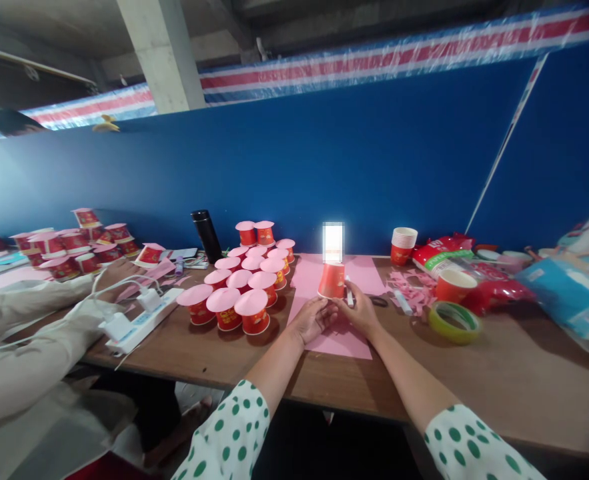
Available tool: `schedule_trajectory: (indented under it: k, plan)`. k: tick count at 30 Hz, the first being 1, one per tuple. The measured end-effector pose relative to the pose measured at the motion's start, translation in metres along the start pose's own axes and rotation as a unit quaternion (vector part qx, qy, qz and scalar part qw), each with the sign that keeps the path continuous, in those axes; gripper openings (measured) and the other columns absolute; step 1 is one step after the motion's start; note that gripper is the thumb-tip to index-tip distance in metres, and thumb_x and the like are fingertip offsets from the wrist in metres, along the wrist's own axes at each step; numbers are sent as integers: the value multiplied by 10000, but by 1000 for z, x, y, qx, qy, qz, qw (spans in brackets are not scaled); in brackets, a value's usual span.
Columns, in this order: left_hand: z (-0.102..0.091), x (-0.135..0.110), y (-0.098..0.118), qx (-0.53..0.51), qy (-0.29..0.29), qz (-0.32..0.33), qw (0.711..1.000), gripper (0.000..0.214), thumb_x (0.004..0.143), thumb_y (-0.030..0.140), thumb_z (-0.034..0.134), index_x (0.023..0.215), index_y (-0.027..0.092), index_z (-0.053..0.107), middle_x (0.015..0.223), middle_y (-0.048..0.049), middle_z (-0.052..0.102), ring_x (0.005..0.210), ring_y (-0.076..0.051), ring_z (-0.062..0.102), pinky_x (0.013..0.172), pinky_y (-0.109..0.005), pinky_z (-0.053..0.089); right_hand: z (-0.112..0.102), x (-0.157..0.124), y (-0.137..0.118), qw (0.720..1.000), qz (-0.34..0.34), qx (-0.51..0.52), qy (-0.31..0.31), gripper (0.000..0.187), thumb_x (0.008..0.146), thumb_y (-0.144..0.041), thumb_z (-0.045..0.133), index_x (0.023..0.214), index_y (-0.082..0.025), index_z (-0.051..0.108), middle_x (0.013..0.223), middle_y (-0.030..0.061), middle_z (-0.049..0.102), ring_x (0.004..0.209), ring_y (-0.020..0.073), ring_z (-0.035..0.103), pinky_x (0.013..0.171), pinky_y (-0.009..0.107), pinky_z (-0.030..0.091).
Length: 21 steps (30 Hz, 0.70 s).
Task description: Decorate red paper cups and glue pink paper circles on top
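Plainly, in the head view, a red paper cup (332,280) was held mouth down above a pink sheet (341,345), at the middle of the table. At its right side and near rim it was gripped by the right hand (363,313), by the look of it between thumb and fingers. By the left hand (313,321), half curled, the near rim was met from the left; whether it was truly pinched there could not be told. Beyond the cup a bright patch (333,241) was blurred, so nothing could be made out in it.

As a judgement, the thin wall could be dented if it were squeezed too hard, and the cup could be tipped if pressure were left to one side only. To the left, the red cups with pink discs (253,323) were set close together, so several could be knocked or their discs bent by a sweep of the left forearm. To the right, pink scraps (414,288) were heaped, and a tape roll (453,337) was laid nearer; scraps could be dragged onto the sheet, or the roll nudged, by a careless right elbow or sleeve.
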<state>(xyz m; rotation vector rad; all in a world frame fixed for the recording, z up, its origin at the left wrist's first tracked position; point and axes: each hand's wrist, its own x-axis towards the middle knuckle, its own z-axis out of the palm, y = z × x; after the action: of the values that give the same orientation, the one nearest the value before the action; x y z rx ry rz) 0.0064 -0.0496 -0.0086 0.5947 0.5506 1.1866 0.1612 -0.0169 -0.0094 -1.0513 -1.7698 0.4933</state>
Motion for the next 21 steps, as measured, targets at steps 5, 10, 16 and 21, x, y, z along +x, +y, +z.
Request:
schedule_trajectory:
  k: [5, 10, 16, 21]
  plan:
    - [-1, 0, -1, 0, -4, 1, 1000, 54, 826, 126, 570, 875, 123, 593, 735, -47, 660, 680, -116, 658, 652, -224, 548, 0, 0, 0, 1000, 3, -5, 1, 581, 752, -461, 614, 1224, -134, 528, 1037, 122, 666, 838, 240, 632, 750, 357, 493]
    - [0, 0, 0, 2, -6, -2, 1000, 57, 827, 130, 570, 876, 120, 597, 731, -47, 659, 670, -115, 655, 651, -225, 547, 0, -1, -1, 1000, 2, 2, -1, 574, 758, -451, 607, 1233, -140, 522, 1041, 115, 668, 847, 241, 633, 755, 357, 495]
    - [-3, 1, -1, 1, -11, 2, 1000, 102, 823, 147, 585, 921, 130, 604, 775, -48, 666, 679, -115, 653, 655, -234, 547, -1, 0, -2, 1000, 2, 7, -2, 575, 750, -442, 615, 1237, -149, 526, 1086, 131, 653, 931, 266, 627, 813, 387, 484]
    - [-4, 2, -2, 0, -10, 6, 1000, 116, 819, 165, 596, 933, 141, 603, 769, -37, 660, 672, -106, 646, 647, -224, 543, -2, -1, -4, 1000, -5, 5, -3, 565, 754, -440, 613, 1234, -152, 532, 1111, 133, 646, 964, 269, 621, 837, 388, 476]
